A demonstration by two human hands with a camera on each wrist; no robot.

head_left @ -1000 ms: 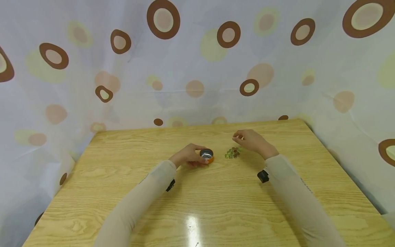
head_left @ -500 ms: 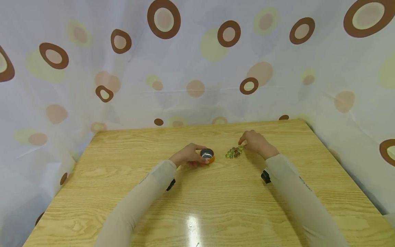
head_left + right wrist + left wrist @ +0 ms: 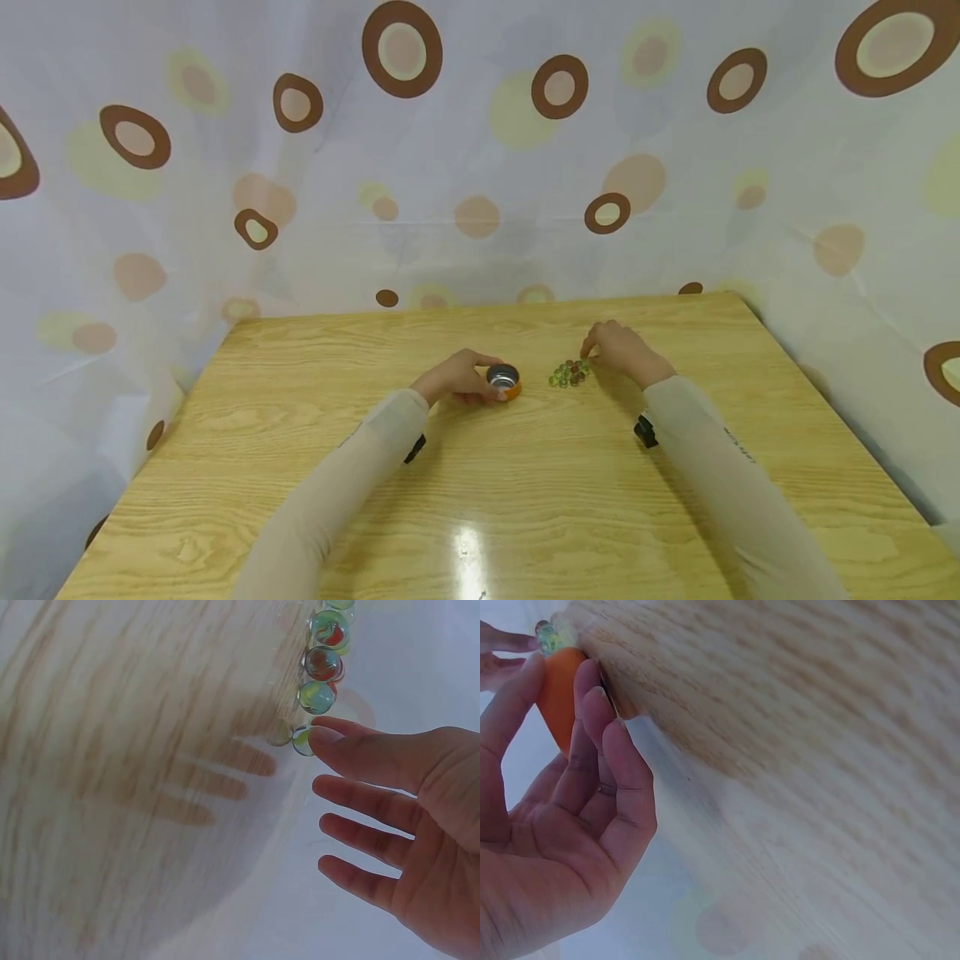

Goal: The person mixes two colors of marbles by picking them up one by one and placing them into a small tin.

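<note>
My left hand [image 3: 461, 377] holds a small orange cup [image 3: 513, 391] with a metal-lined inside, thumb on the near side and fingers on the far side. In the left wrist view the cup's orange wall [image 3: 558, 694] shows between thumb and fingers. Right of the cup, several glass marbles [image 3: 568, 373] lie in a cluster on the table. At the cluster's right edge my right hand [image 3: 622, 348] reaches down. Seen from the right wrist, its thumb and index finger pinch a clear marble [image 3: 302, 740] with a yellow-green swirl, while the other fingers stay spread.
The wooden table [image 3: 465, 467] carries the cup and the marbles. A white curtain [image 3: 450, 167] with brown and yellow circles hangs behind and along both sides. Dark devices [image 3: 646, 431] are worn at the wrists.
My right hand has come down and slightly right, from above the marbles to the marble at their right edge. The left hand and cup stay practically still.
</note>
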